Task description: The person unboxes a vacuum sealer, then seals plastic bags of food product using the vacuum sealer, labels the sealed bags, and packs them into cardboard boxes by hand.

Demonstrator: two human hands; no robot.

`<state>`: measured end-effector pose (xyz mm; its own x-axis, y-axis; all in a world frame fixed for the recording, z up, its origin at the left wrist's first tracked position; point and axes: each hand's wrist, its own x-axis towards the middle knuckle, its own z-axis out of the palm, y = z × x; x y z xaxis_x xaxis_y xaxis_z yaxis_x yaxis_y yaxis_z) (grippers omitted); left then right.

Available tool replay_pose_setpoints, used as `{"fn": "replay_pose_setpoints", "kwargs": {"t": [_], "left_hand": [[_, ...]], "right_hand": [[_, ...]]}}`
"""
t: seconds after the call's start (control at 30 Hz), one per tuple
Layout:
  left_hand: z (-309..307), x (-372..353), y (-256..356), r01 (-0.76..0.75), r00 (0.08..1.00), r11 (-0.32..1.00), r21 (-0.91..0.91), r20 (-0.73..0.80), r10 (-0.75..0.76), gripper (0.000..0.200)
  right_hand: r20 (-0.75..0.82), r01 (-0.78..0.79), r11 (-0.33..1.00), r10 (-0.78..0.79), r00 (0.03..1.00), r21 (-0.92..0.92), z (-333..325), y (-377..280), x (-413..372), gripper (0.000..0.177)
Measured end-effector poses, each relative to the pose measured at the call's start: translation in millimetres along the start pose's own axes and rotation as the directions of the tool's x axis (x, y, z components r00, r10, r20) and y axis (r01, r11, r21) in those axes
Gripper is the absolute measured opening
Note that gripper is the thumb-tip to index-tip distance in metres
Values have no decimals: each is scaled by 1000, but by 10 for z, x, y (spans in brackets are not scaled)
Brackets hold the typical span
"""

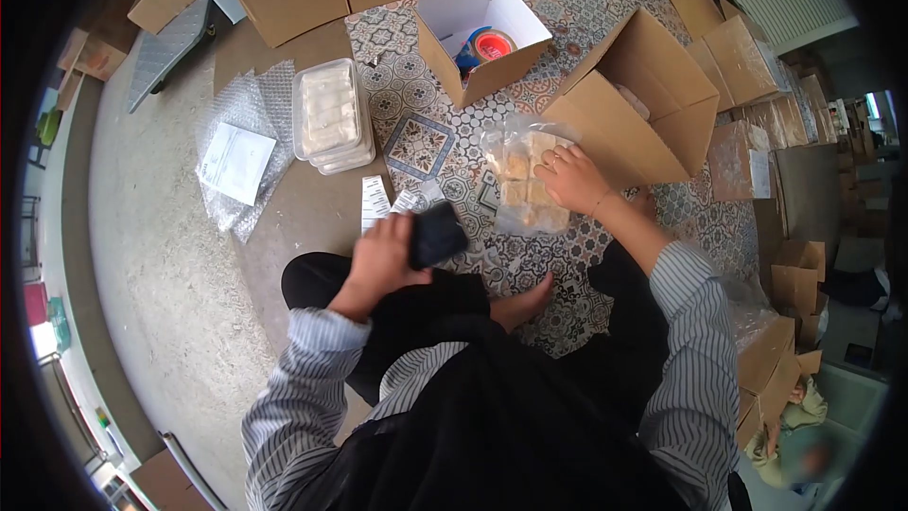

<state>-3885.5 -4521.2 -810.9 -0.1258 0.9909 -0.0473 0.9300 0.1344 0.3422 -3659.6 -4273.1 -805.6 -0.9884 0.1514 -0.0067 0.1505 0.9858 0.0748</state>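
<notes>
My left hand (378, 260) is closed round a black phone (440, 235), blurred a little, held above my folded leg. Under my right hand (575, 180) lies a clear plastic pack (515, 191) of pale yellow, block-shaped pieces. The fingers of that hand bend over the pack's right side and grip it. White printed label strips (375, 201) are on the floor just beyond my left hand. Farther off, stacked clear plastic tubs (333, 115) hold whitish pieces.
An open carton (653, 104) stands right of the pack. Behind is a white-lined box (454, 14) containing a tape roll (492, 44). Bubble wrap (219, 199) with a paper sheet (236, 163) lies left. Cartons (742, 61) line the right side; another person (790, 431) is at lower right.
</notes>
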Motion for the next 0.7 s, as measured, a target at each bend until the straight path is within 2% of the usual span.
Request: {"fn": "replay_pose_setpoints", "kwargs": {"t": [0.03, 0.1, 0.13, 0.17, 0.2, 0.23, 0.27, 0.3, 0.33, 0.4, 0.43, 0.47, 0.5, 0.53, 0.6, 0.63, 0.7], "left_hand": [[-213, -174, -196, 161, 981, 985, -56, -102, -166, 83], [-503, -596, -590, 408, 842, 912, -42, -369, -394, 79], [-550, -831, -795, 544, 743, 838, -41, -440, -504, 77], [-476, -1075, -998, 666, 609, 739, -100, -500, -616, 76], [-375, -1280, -1097, 760, 513, 644, -92, -523, -680, 75], [-229, -1469, -1136, 838, 447, 541, -71, -480, -755, 74], [-71, -1637, -1107, 889, 426, 457, 23, -409, -807, 74], [170, -1843, -1161, 908, 397, 417, 25, -365, -842, 75], [336, -1976, -1185, 954, 273, 296, -50, -262, -926, 76], [437, -2057, -1006, 966, 257, 247, 74, -199, -946, 76], [550, -2139, -999, 965, 260, 252, 68, -191, -946, 76], [729, -2221, -1018, 951, 307, 292, 105, -180, -935, 73], [877, -2296, -1025, 933, 352, 331, 140, -172, -920, 71], [971, -2340, -1016, 933, 355, 336, 128, -179, -918, 71], [1113, -2395, -979, 939, 344, 341, 51, -175, -923, 63], [1082, -2373, -931, 946, 325, 321, 50, -139, -935, 57], [1159, -2433, -972, 939, 344, 341, 46, -163, -925, 58]], "right_hand": [[-56, -63, 998, 63, 996, -2, 6, 0, -12, 17], [-113, -138, 990, 138, 984, 8, 93, 28, -46, 17], [-28, -422, 896, 430, 902, 138, 205, 72, -90, 19], [90, -666, 709, 666, 741, 234, 323, 124, -122, 22], [87, -665, 707, 666, 741, 240, 435, 173, -133, 22], [267, -814, 488, 777, 570, 315, 569, 222, -147, 28], [451, -913, 235, 811, 373, 333, 750, 299, -175, 34], [558, -926, 90, 776, 296, 366, 1096, 447, -240, 61], [554, -927, 91, 779, 294, 365, 1247, 471, -227, 61], [412, -778, -94, 884, 223, 621, 1362, 478, -218, 67], [478, -723, -191, 852, 215, 664, 1310, 514, -179, 67], [471, -727, -183, 856, 214, 662, 1250, 561, -130, 67], [560, -673, -329, 814, 153, 662, 1234, 632, -73, 65], [642, -599, -468, 760, 102, 650, 1194, 678, -8, 63], [630, -575, -471, 769, 104, 669, 1227, 706, 52, 57], [633, -521, -501, 767, 104, 692, 1433, 790, 30, 50], [614, -333, -549, 779, 128, 767, 2027, 989, 53, 36]]}}
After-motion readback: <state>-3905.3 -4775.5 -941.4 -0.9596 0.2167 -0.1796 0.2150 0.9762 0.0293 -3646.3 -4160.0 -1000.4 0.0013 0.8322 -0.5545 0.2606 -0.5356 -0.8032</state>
